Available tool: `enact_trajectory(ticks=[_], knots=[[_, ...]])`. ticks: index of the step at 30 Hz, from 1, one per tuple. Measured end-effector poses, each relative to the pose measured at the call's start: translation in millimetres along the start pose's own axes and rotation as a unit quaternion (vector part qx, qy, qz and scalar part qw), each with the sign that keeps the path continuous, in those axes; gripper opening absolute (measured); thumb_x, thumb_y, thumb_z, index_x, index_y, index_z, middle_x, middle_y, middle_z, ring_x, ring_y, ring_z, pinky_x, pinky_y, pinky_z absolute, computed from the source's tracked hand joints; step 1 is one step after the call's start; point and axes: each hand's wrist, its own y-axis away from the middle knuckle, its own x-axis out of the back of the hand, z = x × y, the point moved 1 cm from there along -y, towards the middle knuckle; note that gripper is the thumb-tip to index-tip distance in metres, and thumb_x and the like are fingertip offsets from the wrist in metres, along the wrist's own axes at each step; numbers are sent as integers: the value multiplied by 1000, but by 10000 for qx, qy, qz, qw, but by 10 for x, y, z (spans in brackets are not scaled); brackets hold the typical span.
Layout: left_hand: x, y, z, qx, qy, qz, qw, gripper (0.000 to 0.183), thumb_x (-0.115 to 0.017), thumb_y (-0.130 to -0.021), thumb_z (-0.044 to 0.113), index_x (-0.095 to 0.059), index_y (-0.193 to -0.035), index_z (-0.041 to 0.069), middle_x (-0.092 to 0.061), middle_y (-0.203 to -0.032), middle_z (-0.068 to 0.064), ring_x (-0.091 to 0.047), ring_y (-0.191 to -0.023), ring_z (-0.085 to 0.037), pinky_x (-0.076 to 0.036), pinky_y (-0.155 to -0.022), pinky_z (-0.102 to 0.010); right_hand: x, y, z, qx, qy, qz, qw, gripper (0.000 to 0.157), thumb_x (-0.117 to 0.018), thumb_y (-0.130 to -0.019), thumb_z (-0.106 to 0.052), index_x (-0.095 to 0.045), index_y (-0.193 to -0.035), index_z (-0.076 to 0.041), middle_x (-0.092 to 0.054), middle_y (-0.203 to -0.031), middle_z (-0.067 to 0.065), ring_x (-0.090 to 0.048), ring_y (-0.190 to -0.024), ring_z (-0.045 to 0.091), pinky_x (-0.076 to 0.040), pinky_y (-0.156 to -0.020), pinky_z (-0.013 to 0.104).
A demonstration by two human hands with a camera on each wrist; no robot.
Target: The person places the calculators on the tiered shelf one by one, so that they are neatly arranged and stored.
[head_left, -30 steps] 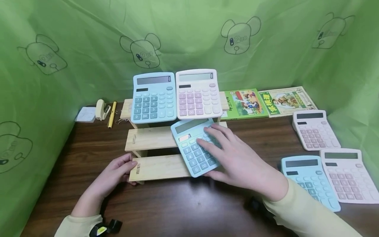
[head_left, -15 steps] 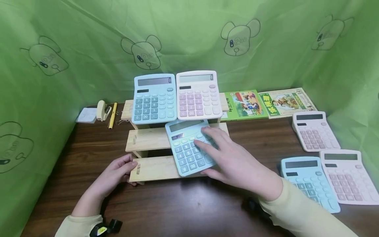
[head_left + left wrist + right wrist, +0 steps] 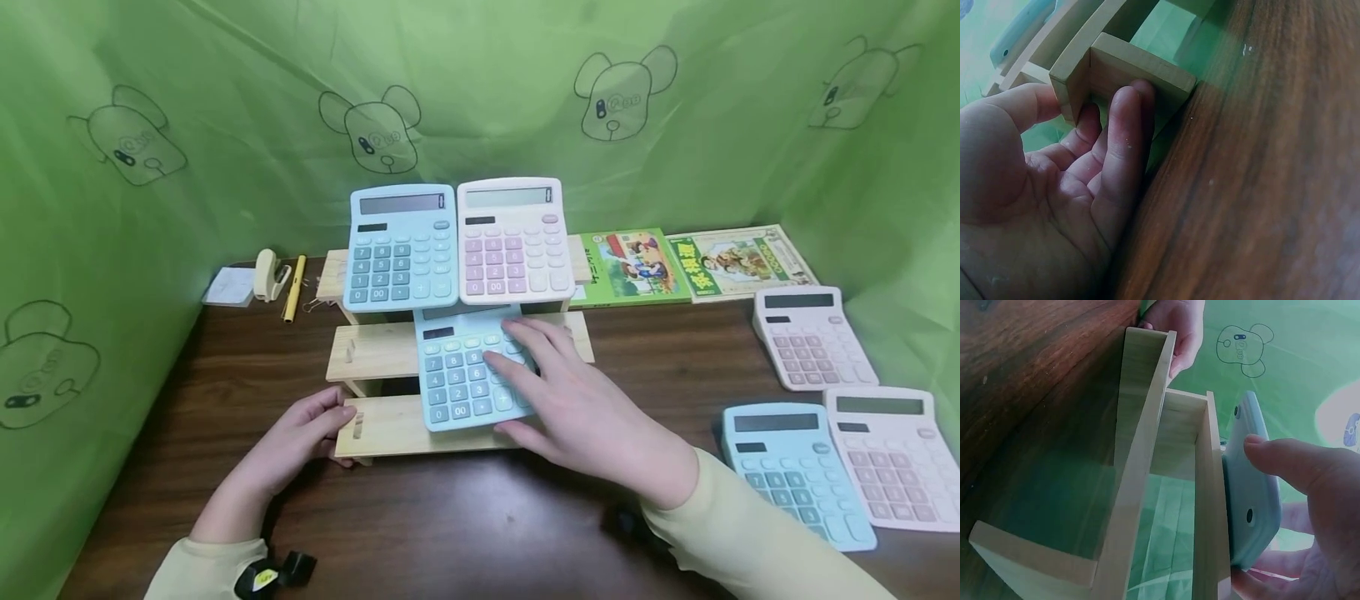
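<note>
A three-step wooden rack (image 3: 375,350) stands on the table. Thumb and fingers of my left hand (image 3: 303,429) grip the left end of its lowest step; the left wrist view shows the thumb on the board's edge (image 3: 1063,100). My right hand (image 3: 577,400) holds a blue calculator (image 3: 457,375) by its right side, thumb at the lower edge and fingers over the keys. It leans at the middle step, its upper edge partly hidden behind the top row. In the right wrist view the calculator's back (image 3: 1254,494) lies close along a wooden board (image 3: 1210,500).
Another blue calculator (image 3: 401,250) and a white-and-purple one (image 3: 513,242) sit on the top step. At right lie two pink calculators (image 3: 813,337) and a blue one (image 3: 798,475). Books (image 3: 633,267), a stapler (image 3: 267,275), a yellow pen (image 3: 295,289) and paper (image 3: 229,286) lie behind.
My right hand has moved the blue calculator left and slightly up, turning it from tilted to nearly straight. My left hand keeps its grip on the rack.
</note>
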Motion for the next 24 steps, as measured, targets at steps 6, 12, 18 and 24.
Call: enact_trajectory(ticks=[6, 12, 18, 24], knots=[[4, 1, 16, 43, -47, 17, 10000, 34, -47, -103, 30, -47, -110, -4, -61, -99, -26, -66, -81, -37, -57, -64, -53, -36, -44, -8, 52, -56, 43, 10000, 70, -72, -83, -45, -50, -138, -8, -31, -150, 19, -26, -139, 35, -33, -110, 43], [13, -12, 21, -5, -80, 0, 10000, 35, -47, -103, 30, -46, -109, -5, -60, -99, -27, -66, -81, -37, -57, -64, -53, -86, -69, -13, 175, -171, 65, 9997, 62, -68, -84, -33, -50, -137, -7, -27, -154, 20, -21, -142, 34, -24, -115, 41], [6, -18, 0, -12, -41, 36, 10000, 32, -49, -102, 29, -48, -107, -3, -60, -98, -25, -65, -79, -36, -56, -63, -53, -129, -110, -34, 256, -305, 222, 9990, 58, -67, -84, -28, -52, -135, -6, -29, -153, 21, -21, -142, 35, -20, -117, 41], [13, -11, 0, -84, -19, 9, 10000, 31, -49, -103, 28, -48, -107, -3, -61, -97, -25, -65, -78, -36, -56, -63, -54, -132, -140, -52, 21, -139, 194, 9997, 57, -67, -85, -33, -53, -136, -13, -31, -152, 16, -27, -139, 38, -26, -113, 46]])
